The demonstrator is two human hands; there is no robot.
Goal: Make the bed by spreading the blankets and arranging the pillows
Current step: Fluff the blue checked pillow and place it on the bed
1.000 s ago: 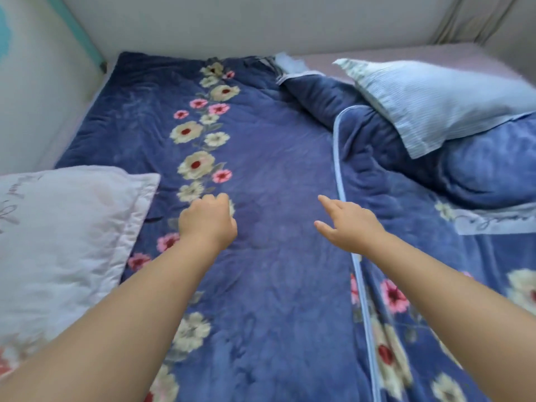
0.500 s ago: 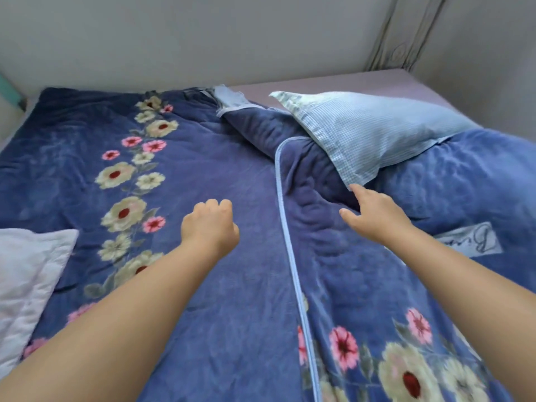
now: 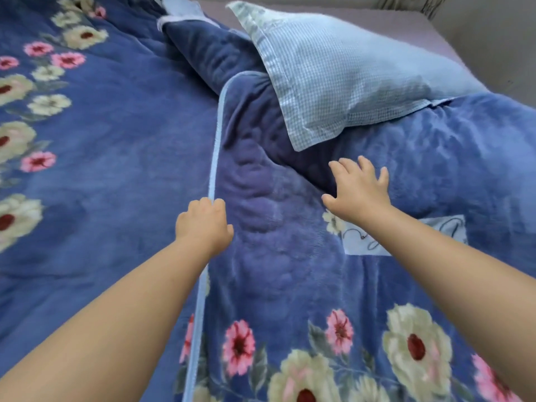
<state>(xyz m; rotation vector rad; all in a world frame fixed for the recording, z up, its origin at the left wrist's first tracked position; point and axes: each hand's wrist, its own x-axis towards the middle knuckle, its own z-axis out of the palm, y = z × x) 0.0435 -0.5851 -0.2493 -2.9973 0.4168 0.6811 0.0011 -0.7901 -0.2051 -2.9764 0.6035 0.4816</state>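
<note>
Blue blanket with pink and cream flowers lies flat over the left side of the bed. A second blue blanket lies on top of it on the right side, bunched and wrinkled, with more flowers near the bottom. Its pale blue edge strip runs up the middle of the bed, from the bottom to near the pillow.

The left hand sits right on that edge strip. Its fingers are curled down, and it looks like they may be holding the strip, but the fingertips are hidden, so I cannot tell for sure.

The right hand is a little farther up and to the right. Its fingers are spread wide and straight, and it lies over a big fold of the bunched blanket. A pale patch with curly writing is on the blanket just below this hand, partly under the arm.

The light blue checked pillow rests on top of the bunched blanket, tilted, just above the right hand but not touching it. A bare strip of pale mattress shows behind the pillow.
</note>
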